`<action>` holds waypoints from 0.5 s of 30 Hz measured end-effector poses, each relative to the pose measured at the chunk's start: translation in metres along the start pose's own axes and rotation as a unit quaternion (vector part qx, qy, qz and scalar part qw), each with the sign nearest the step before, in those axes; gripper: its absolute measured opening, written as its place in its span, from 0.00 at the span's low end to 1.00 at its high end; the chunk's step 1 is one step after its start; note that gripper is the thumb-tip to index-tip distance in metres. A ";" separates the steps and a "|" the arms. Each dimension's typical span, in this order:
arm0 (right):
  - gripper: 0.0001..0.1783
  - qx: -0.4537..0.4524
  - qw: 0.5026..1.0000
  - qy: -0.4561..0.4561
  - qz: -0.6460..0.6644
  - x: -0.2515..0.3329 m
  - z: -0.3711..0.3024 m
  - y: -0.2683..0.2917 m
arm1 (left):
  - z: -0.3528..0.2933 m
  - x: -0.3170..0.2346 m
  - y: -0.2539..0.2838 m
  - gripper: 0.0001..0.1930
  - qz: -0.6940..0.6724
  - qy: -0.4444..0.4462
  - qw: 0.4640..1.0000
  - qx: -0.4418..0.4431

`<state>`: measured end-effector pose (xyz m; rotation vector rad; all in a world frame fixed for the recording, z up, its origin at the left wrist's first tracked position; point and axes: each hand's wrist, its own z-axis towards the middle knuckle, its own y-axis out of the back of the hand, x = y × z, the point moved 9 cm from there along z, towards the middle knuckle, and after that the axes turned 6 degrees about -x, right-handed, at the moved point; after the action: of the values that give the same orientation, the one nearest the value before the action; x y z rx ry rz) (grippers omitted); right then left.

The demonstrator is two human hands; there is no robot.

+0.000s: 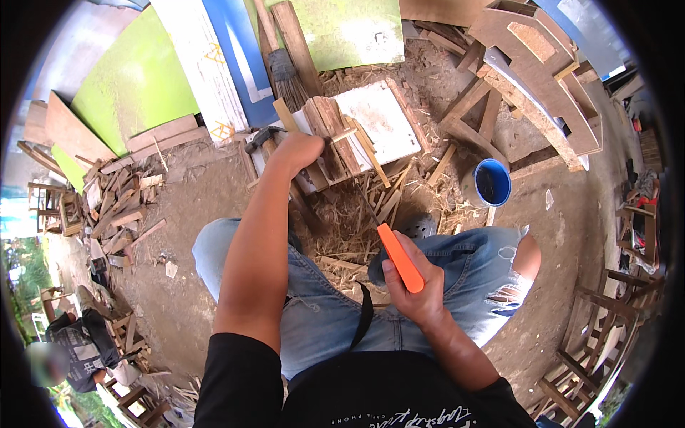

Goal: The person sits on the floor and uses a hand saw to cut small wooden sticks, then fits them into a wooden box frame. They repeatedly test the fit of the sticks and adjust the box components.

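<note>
My left hand (298,151) is closed over the low white work stand (374,125), its fingers mostly hidden. A short, thin wooden stick (344,135) juts out from it, lying across a rough brown wood block (330,128). Wrapped round an orange handle is my right hand (419,285), in front of my right knee. This orange-handled tool (401,258) has a thin dark blade pointing away toward the stand; seen nearly edge-on, its exact kind is unclear. Beside my left wrist lies a hammer (265,138), partly covered by my forearm. Narrow wood strips (367,150) rest right of the block.
A blue-rimmed bucket (492,182) stands at the right, near a curved wooden frame (542,85). Scrap wood (118,203) is heaped at the left. A brush (285,75) leans beyond the stand. Shavings (349,235) cover the ground by my feet. Another person (78,349) is at far left.
</note>
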<state>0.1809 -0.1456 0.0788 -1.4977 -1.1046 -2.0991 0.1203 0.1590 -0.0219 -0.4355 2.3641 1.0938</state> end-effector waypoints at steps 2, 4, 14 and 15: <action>0.25 -0.001 1.000 -0.007 0.001 -0.001 -0.003 0.003 | 0.001 0.002 -0.001 0.20 0.003 0.015 1.000 0.004; 0.25 0.001 1.000 -0.010 -0.006 0.000 -0.007 0.006 | 0.001 -0.001 -0.002 0.20 0.015 0.000 1.000 0.005; 0.24 -0.011 1.000 -0.001 -0.002 0.000 -0.012 0.011 | 0.007 -0.005 0.000 0.21 0.101 -0.019 0.994 0.035; 0.24 -0.004 1.000 -0.016 -0.004 -0.002 -0.015 0.009 | 0.006 -0.003 -0.001 0.21 0.086 -0.013 0.996 0.035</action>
<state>0.1780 -0.1633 0.0780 -1.5377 -1.1167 -2.0929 0.1252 0.1628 -0.0239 -0.1949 2.4453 1.0791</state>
